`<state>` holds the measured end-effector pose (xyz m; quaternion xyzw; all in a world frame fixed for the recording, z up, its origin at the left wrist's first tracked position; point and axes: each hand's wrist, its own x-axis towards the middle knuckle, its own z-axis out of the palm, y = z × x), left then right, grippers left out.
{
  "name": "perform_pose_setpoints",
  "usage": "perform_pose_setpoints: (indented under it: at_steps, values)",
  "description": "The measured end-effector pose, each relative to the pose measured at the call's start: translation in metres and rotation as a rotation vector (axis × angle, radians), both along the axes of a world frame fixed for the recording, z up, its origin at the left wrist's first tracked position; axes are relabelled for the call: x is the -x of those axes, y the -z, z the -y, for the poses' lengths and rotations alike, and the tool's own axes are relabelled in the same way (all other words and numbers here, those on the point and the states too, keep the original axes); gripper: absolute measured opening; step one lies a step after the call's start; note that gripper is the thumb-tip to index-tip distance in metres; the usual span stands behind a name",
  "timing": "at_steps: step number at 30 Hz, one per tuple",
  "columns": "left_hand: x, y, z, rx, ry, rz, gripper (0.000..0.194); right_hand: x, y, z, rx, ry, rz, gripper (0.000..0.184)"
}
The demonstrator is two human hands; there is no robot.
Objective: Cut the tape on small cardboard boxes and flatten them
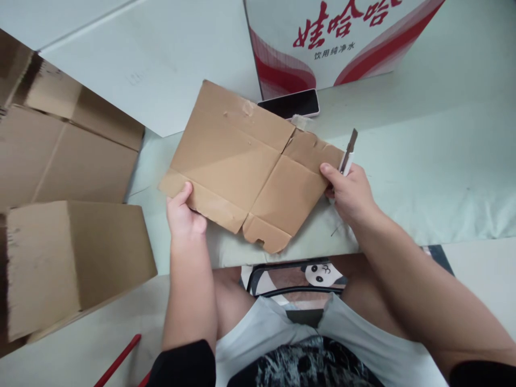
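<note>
A flattened piece of brown cardboard (226, 150) with fold lines and small flaps is held up, tilted, over the pale green table cover. My left hand (184, 212) grips its lower left corner, thumb on top. On the far side, my right hand (349, 188) pinches the right edge of the cardboard. That same hand also holds a utility knife (350, 150), its blade out and pointing up and away from me. Clear tape clings to the cardboard's upper edge. The fingers beneath the sheet are mostly hidden.
A phone (296, 104) lies just behind the cardboard, against a white and red printed carton (322, 48). Brown cardboard boxes (44, 263) stand at the left, beside a white panel (149, 59). The pale green table cover (435, 166) extends right; its front edge is near my lap.
</note>
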<state>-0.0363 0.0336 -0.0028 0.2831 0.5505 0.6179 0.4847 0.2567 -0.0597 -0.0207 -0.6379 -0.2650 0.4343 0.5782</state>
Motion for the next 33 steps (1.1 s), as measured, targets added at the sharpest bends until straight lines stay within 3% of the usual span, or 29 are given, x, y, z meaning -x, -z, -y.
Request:
perform_pose_setpoints:
  at_steps: [4,7,10,13,17,19,23,26,28,33]
  values:
    - [-0.008,0.004,0.002,-0.051,-0.073,-0.104,0.039,0.0,-0.004,0.001,-0.062,-0.024,0.208,0.028]
    - [-0.009,0.004,0.002,-0.059,-0.033,-0.143,0.041,-0.001,-0.004,0.0,-0.066,-0.009,0.267,0.031]
    - [-0.004,0.001,0.0,-0.07,-0.025,-0.111,0.037,-0.002,0.001,-0.001,-0.091,0.011,0.177,0.035]
    - [0.007,-0.004,-0.004,-0.038,-0.111,-0.094,0.035,-0.003,0.004,-0.002,-0.079,0.061,0.057,0.038]
    - [0.019,-0.007,-0.006,-0.017,-0.2,-0.344,0.035,-0.003,0.001,-0.003,-0.129,0.127,-0.017,0.038]
    - [0.02,-0.005,-0.005,-0.013,-0.106,-0.403,0.031,-0.003,-0.001,-0.003,-0.165,0.102,-0.007,0.039]
    - [0.016,0.003,-0.002,-0.014,0.141,-0.416,0.043,-0.003,-0.003,-0.001,-0.189,0.065,-0.005,0.045]
    - [0.014,0.004,-0.002,-0.029,0.155,-0.404,0.039,-0.008,-0.005,0.001,-0.158,0.072,-0.072,0.05]
    - [0.014,0.001,-0.003,-0.063,0.086,-0.363,0.033,-0.012,-0.008,0.005,-0.105,-0.034,-0.086,0.049]
    - [0.007,-0.001,-0.006,-0.142,-0.013,-0.301,0.023,-0.019,-0.018,0.017,-0.053,-0.503,-0.003,0.041]
